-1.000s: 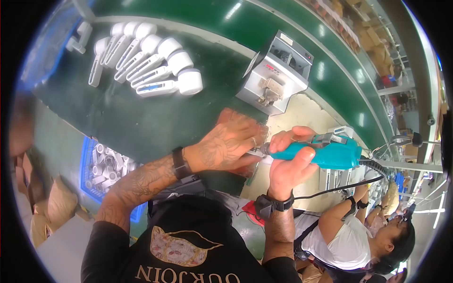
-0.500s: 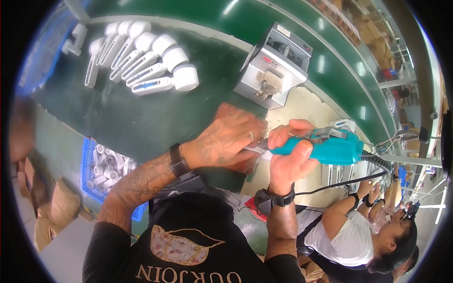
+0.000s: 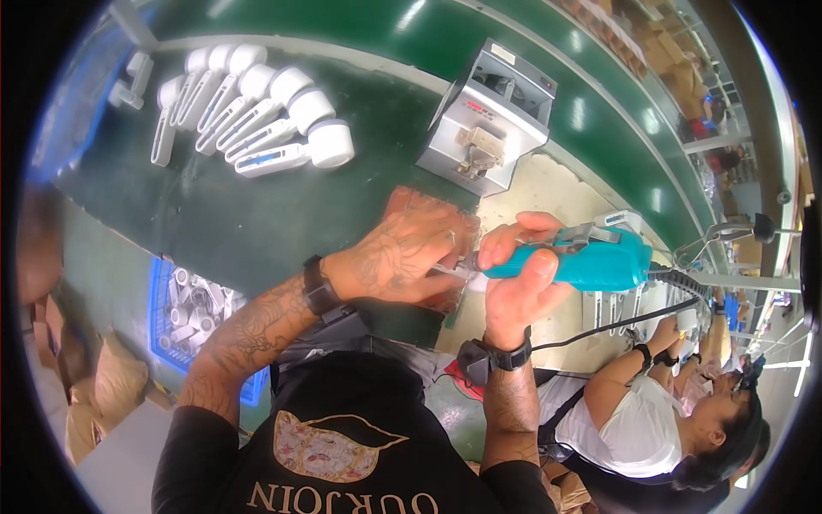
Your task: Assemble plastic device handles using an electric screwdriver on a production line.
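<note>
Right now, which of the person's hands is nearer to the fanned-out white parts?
Left. The left hand, over the reddish pad, is below and to the right of the fanned-out white parts in the picture; the right hand, gripping the teal tool, is farther right.

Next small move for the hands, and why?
I'd probably ease the teal screwdriver straight toward the white part, checking alignment first. The right hand grips the tool, its nose pointed at the part, while the left hand steadies that part over the reddish pad. Whether the tip is seated is too small to tell.
</note>
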Tool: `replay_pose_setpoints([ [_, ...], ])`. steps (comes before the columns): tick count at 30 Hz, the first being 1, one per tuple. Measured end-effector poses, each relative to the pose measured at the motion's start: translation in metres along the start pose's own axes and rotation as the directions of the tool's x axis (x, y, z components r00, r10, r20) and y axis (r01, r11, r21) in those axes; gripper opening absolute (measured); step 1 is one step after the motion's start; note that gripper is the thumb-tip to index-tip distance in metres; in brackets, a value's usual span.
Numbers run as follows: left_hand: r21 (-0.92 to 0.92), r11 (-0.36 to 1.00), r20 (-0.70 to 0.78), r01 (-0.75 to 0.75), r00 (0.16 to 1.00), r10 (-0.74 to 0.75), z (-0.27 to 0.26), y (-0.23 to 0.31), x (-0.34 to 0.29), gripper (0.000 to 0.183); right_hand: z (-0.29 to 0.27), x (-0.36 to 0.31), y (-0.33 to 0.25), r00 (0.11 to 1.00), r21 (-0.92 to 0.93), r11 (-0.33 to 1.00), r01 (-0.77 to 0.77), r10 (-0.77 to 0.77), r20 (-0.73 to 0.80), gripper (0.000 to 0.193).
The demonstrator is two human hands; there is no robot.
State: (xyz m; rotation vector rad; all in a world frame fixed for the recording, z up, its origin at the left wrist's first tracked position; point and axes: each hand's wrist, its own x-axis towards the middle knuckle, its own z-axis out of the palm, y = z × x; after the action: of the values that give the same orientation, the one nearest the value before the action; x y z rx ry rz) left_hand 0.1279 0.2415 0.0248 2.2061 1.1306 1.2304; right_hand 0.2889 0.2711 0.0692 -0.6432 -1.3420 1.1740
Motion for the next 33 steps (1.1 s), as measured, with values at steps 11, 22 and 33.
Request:
replay_pose_setpoints([
  [11,0.047,0.994,-0.02,0.098,0.995,-0.097,0.008,0.0,-0.006,0.037,-0.002,0.0,0.001,0.999,0.017,1.0,0.005,-0.006,0.032,0.063],
  [22,0.181,0.981,0.049,0.076,0.995,-0.086,-0.002,-0.015,0.007,0.035,0.011,0.051,-0.002,0.986,0.007,0.986,0.167,-0.167,-0.013,0.053],
  [33,0.221,0.974,0.03,0.051,0.998,-0.059,0.004,-0.026,-0.008,0.039,0.028,0.103,0.048,0.989,-0.222,0.965,0.137,-0.144,-0.016,0.033],
])
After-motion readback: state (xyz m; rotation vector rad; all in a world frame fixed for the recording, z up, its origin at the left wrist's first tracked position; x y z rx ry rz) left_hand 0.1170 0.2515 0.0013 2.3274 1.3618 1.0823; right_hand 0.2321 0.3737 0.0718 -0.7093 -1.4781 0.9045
